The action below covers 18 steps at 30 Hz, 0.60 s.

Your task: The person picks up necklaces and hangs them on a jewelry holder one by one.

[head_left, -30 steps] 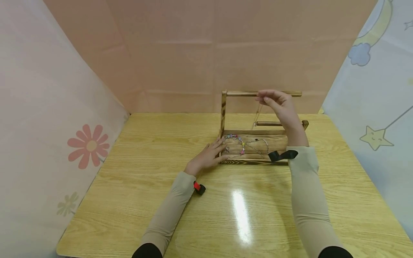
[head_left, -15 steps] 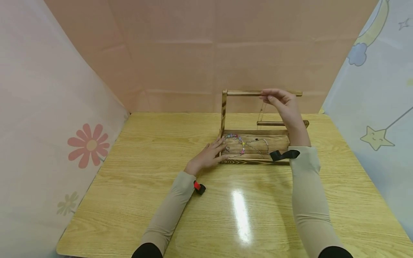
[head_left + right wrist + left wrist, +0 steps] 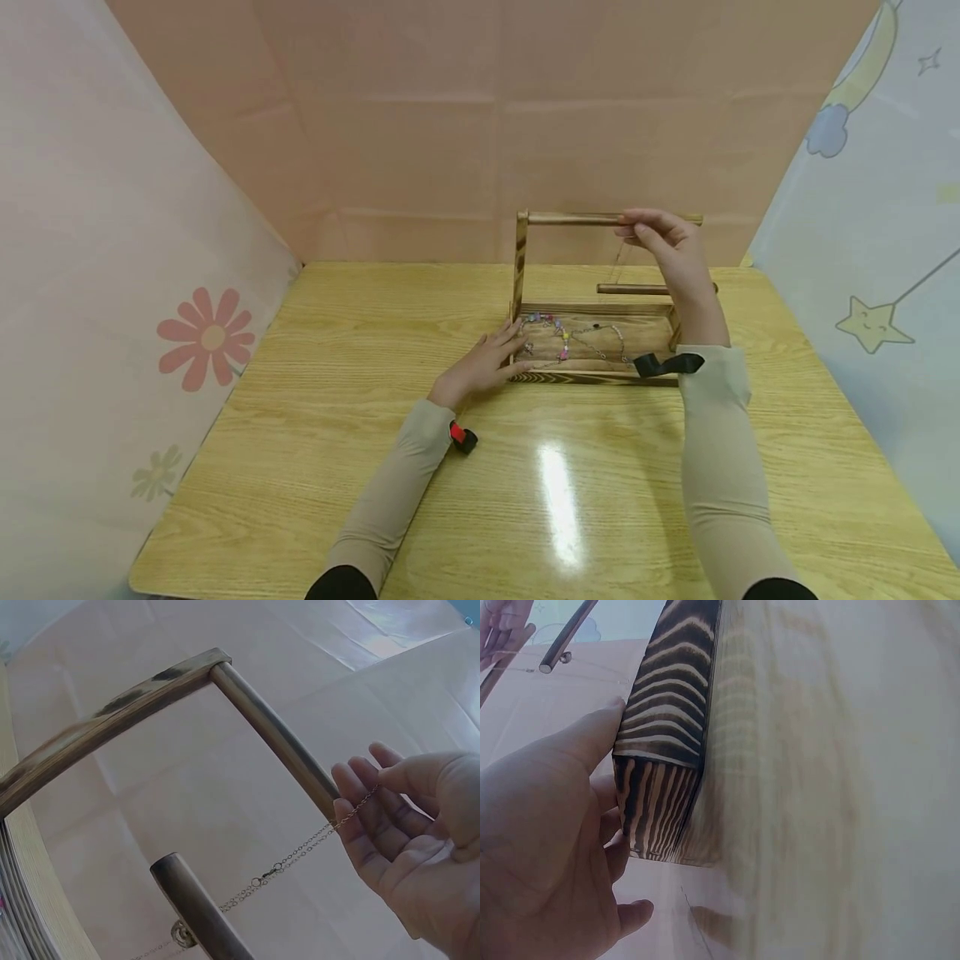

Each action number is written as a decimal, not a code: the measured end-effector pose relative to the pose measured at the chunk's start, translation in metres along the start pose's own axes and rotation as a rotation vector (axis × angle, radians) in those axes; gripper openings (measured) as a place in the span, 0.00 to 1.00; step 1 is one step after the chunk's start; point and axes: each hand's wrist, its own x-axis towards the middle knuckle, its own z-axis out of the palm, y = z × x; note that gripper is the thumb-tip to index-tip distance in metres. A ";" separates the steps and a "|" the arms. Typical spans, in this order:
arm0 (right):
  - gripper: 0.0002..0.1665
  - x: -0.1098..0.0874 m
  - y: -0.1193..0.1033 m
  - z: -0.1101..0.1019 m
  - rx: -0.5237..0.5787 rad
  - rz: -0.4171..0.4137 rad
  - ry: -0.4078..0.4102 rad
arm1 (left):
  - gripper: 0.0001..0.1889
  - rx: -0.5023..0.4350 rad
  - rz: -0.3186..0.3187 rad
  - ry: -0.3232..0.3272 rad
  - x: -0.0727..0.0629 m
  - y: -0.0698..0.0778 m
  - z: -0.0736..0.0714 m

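A brown wooden jewelry stand (image 3: 520,267) has an upper bar (image 3: 570,218), a shorter lower bar (image 3: 633,289) and a tray base (image 3: 592,379). My right hand (image 3: 671,246) pinches a thin chain necklace (image 3: 304,851) between thumb and fingers beside the upper bar. The doubled chain, with its clasp showing, slopes down to the lower bar, where a small round pendant (image 3: 182,934) hangs behind the bar's end. My left hand (image 3: 483,365) rests against the tray's left end, fingers extended and thumb at the front corner (image 3: 660,761).
Inside the tray lie a colorful beaded bracelet (image 3: 565,336) and another chain with pale beads (image 3: 621,337). The stand sits toward the back of a light wooden table (image 3: 337,467). A pink-brown backdrop (image 3: 412,167) hangs behind, with patterned panels on both sides.
My right hand has slid a little to the right along the upper bar, drawing the necklace with it toward the right. The left hand has stayed against the tray.
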 end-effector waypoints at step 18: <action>0.16 -0.005 -0.003 -0.013 -0.023 -0.007 0.059 | 0.35 0.007 -0.005 0.000 0.002 -0.001 0.000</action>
